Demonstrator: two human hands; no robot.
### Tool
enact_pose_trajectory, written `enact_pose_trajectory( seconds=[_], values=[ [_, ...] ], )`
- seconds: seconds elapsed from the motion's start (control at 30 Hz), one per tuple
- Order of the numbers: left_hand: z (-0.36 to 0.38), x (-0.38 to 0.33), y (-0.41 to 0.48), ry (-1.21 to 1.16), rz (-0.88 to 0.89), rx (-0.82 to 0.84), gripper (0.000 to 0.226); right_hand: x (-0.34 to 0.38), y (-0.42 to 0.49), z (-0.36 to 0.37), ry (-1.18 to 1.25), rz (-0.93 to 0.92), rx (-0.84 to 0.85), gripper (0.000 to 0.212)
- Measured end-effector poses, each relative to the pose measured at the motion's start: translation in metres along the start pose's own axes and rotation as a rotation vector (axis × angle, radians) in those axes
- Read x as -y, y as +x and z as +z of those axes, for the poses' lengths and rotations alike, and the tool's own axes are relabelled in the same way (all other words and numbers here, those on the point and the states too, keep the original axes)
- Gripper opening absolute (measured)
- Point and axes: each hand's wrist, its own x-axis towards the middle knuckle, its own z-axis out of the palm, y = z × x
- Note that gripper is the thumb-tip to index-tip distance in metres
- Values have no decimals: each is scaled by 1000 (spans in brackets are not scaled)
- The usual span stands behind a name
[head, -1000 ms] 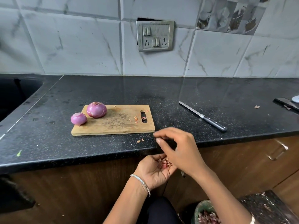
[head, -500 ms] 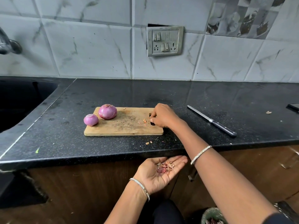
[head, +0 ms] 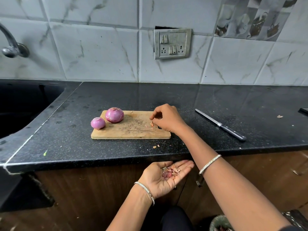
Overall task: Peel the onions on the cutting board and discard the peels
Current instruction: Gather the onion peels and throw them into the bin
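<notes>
Two peeled onions, the large one (head: 114,115) and the small one (head: 98,123), sit at the cutting board's (head: 126,134) left end. The right hand (head: 166,118) pinches a peel scrap (head: 151,123) there; the left hand (head: 164,176) lies flat below the counter edge, cupping collected peels (head: 170,170), probably to carry them to the bin (head: 220,224).

Both yr forearms are bare, no sleeves in view. Yr left wrist has a thin silver bangle (head: 145,192) w/ a textured, sparkly band; yr right wrist has a matching silver bangle (head: 209,164). No rings or watch visible. Dark clothing (head: 175,220) shows at btm centre.
</notes>
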Motion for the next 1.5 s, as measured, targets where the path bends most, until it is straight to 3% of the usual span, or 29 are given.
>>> enact_pose_trajectory(
  seconds=[0.1, 0.23, 0.43, 0.7, 0.87, 0.97, 1.13, 1.23, 1.33, 1.43, 1.5],
  values=[
    [0, 1, -2, -20, 2, 33, 50, 0, 5, 11, -4, -28, 116, 41],
    [-2, -4, -5, -27, 1, 49, 49, 2, -4, 21, -93, -115, 270, 43],
    [-5, -7, -6, -49, -6, 25, 52, -13, -69, -1, -31, -271, 197, 43],
    [-5, -7, -8, -22, -3, 1, 52, -12, -55, -17, 149, -133, 35, 35],
    [-3, -5, -12, -16, 24, 21, 52, 5, -22, 11, -36, -156, 306, 43],
    [-3, -4, -14, 14, 27, 28, 51, 2, -23, 19, -128, -187, 355, 46],
    [-2, -7, -13, -37, 32, 22, 48, -14, -74, 3, -55, -293, 289, 45],
    [-2, -6, -10, -52, 46, 38, 51, -23, -103, -18, 66, -247, 267, 35],
    [-2, -5, -11, -40, 20, 18, 53, -24, -100, -32, 173, -190, 71, 26],
    [-2, -3, -14, -27, 32, 9, 52, -26, -63, -25, 95, -135, -62, 30],
    [-2, -2, -15, -26, 36, 16, 52, -31, -33, -15, -22, -62, 18, 38]
  ],
)
